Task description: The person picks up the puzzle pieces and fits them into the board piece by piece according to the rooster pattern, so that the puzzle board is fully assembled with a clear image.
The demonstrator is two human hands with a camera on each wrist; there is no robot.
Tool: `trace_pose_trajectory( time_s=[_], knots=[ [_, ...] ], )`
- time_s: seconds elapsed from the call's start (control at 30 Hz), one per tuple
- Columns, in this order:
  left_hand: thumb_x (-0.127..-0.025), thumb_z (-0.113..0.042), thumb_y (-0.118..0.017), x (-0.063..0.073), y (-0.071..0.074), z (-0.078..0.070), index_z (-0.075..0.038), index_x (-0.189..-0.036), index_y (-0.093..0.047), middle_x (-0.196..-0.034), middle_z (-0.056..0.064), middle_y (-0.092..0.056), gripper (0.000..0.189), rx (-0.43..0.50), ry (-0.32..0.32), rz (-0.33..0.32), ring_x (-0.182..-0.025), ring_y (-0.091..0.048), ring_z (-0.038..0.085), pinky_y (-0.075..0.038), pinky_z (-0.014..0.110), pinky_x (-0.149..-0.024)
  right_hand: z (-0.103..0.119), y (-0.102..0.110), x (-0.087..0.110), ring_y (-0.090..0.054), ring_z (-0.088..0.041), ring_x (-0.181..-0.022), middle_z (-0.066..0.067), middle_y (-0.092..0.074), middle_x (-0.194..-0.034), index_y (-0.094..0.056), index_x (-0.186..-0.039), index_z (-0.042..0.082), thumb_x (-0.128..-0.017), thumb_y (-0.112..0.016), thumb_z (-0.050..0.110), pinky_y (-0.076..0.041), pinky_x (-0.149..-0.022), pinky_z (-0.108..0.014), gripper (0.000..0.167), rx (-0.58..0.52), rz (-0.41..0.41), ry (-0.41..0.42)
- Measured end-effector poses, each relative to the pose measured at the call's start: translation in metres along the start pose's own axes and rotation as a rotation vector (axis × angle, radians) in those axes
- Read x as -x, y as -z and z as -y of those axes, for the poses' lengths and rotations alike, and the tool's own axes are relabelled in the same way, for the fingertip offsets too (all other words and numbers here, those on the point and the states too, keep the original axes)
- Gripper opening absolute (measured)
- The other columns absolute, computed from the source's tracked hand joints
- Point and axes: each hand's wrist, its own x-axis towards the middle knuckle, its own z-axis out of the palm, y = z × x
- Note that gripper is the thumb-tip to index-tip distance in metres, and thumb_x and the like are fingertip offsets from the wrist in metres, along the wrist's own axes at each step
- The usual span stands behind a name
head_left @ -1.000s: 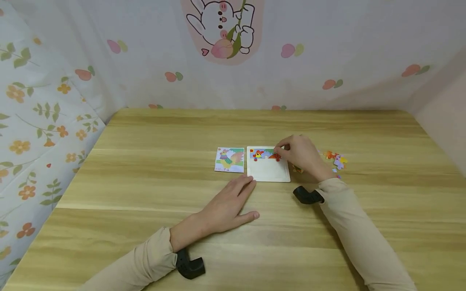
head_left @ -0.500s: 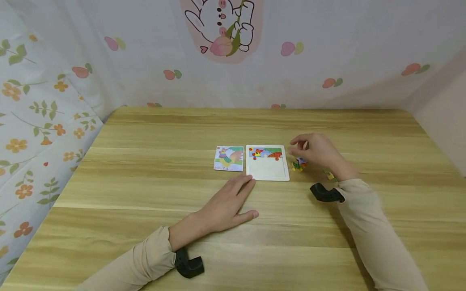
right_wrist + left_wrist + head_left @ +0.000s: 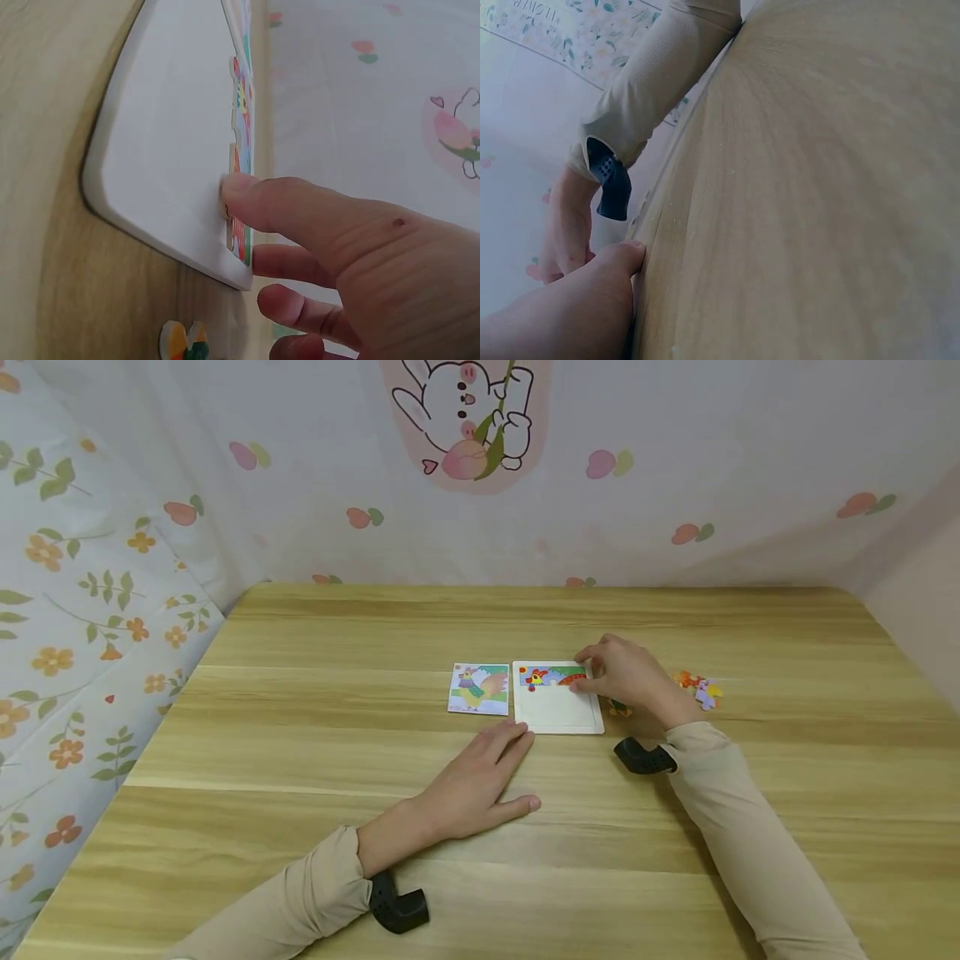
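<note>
A shallow white puzzle tray lies mid-table. Along its far side runs a row of fitted jigsaw pieces showing a rooster's head, blue sky and a red patterned part. My right hand reaches over the tray's far right corner. In the right wrist view its thumb presses the lower edge of a piece, while the other fingers bend loosely beyond the rim. My left hand lies flat on the table, fingertips at the tray's near left corner and thumb spread out. The left wrist view shows both hands edge-on.
Left of the tray lies a square picture card with a pale rooster. Loose jigsaw pieces lie right of the right hand, and another loose piece sits close beside the tray. A patterned curtain hangs behind the table.
My right hand moved off the tray to the right, over the loose pieces, then returned to the right end of the row. The left hand has stayed in place.
</note>
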Motion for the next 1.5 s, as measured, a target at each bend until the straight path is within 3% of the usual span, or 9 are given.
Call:
trace_pose_trajectory(
  time_s=[0.17, 0.3, 0.43, 0.63, 0.83, 1.1, 1.23, 1.4, 1.5],
  knots=[
    [-0.092, -0.054, -0.044, -0.001, 0.0, 0.0, 0.0, -0.143, -0.031, -0.146, 0.014, -0.027, 0.075, -0.001, 0.002, 0.002, -0.138, -0.017, 0.027, -0.014, 0.034, -0.112, 0.001, 0.0, 0.0, -0.048, -0.023, -0.075, -0.011, -0.054, -0.088, -0.064, -0.114, 0.0, -0.081, -0.073, 0.028, -0.04, -0.062, -0.035, 0.045, 0.005, -0.003, 0.005],
    [-0.093, -0.053, -0.045, 0.0, 0.0, 0.0, 0.0, -0.143, -0.031, -0.146, 0.014, -0.028, 0.075, -0.001, 0.0, 0.001, -0.137, -0.018, 0.028, -0.014, 0.034, -0.112, 0.0, 0.007, 0.004, -0.046, -0.018, -0.059, -0.012, -0.056, -0.09, -0.058, -0.121, -0.004, -0.087, -0.066, 0.026, -0.038, -0.053, -0.03, 0.046, -0.061, -0.019, 0.023],
    [-0.092, -0.052, -0.045, 0.0, 0.0, 0.0, 0.001, -0.143, -0.031, -0.145, 0.015, -0.028, 0.074, 0.003, -0.005, -0.006, -0.137, -0.019, 0.029, -0.014, 0.034, -0.112, -0.008, 0.028, 0.015, -0.036, -0.014, -0.047, -0.013, -0.057, -0.096, -0.052, -0.126, -0.004, -0.093, -0.057, 0.028, -0.03, -0.043, -0.027, 0.047, -0.152, -0.096, 0.007],
    [-0.093, -0.052, -0.045, 0.002, -0.001, 0.0, 0.001, -0.143, -0.031, -0.145, 0.015, -0.028, 0.075, 0.002, 0.0, -0.005, -0.138, -0.018, 0.029, -0.013, 0.035, -0.112, -0.032, 0.057, 0.039, -0.048, -0.022, -0.059, -0.016, -0.058, -0.096, -0.058, -0.12, -0.004, -0.095, -0.054, 0.029, -0.039, -0.05, -0.029, 0.042, -0.213, -0.174, -0.029],
    [-0.093, -0.052, -0.046, 0.002, 0.0, 0.001, 0.002, -0.143, -0.031, -0.145, 0.015, -0.028, 0.075, 0.005, -0.003, -0.01, -0.138, -0.017, 0.029, -0.013, 0.035, -0.112, -0.057, 0.067, 0.054, -0.057, -0.028, -0.073, -0.018, -0.059, -0.102, -0.057, -0.121, -0.003, -0.093, -0.057, 0.028, -0.044, -0.056, -0.029, 0.042, -0.231, -0.07, -0.093],
    [-0.093, -0.052, -0.045, 0.0, 0.0, 0.0, 0.001, -0.143, -0.031, -0.145, 0.015, -0.028, 0.074, 0.005, -0.008, -0.003, -0.138, -0.017, 0.028, -0.012, 0.035, -0.112, -0.066, 0.072, 0.06, -0.06, -0.027, -0.076, -0.021, -0.057, -0.108, -0.049, -0.13, -0.002, -0.092, -0.06, 0.026, -0.045, -0.053, -0.03, 0.048, -0.241, 0.008, -0.127],
    [-0.093, -0.052, -0.044, 0.0, 0.0, 0.0, 0.0, -0.144, -0.03, -0.146, 0.015, -0.027, 0.074, 0.001, 0.0, 0.004, -0.138, -0.016, 0.028, -0.011, 0.034, -0.112, -0.07, 0.073, 0.065, -0.06, -0.026, -0.075, -0.019, -0.061, -0.103, -0.054, -0.122, -0.005, -0.093, -0.058, 0.022, -0.045, -0.053, -0.03, 0.04, -0.21, 0.044, -0.113],
    [-0.093, -0.052, -0.045, 0.0, -0.001, 0.0, 0.0, -0.144, -0.03, -0.146, 0.014, -0.028, 0.074, 0.004, 0.004, 0.004, -0.138, -0.017, 0.028, -0.012, 0.034, -0.112, -0.079, 0.067, 0.076, -0.052, -0.018, -0.06, -0.005, -0.065, -0.083, -0.065, -0.107, 0.0, -0.09, -0.062, 0.017, -0.043, -0.05, -0.027, 0.024, -0.147, 0.113, -0.114],
    [-0.093, -0.052, -0.045, 0.0, -0.001, 0.0, 0.0, -0.144, -0.03, -0.146, 0.014, -0.027, 0.074, 0.007, 0.006, 0.005, -0.138, -0.017, 0.028, -0.012, 0.034, -0.112, -0.084, 0.062, 0.083, -0.052, -0.016, -0.063, -0.002, -0.062, -0.08, -0.068, -0.1, 0.004, -0.087, -0.065, 0.015, -0.043, -0.053, -0.028, 0.017, -0.127, 0.137, -0.109]
  ],
)
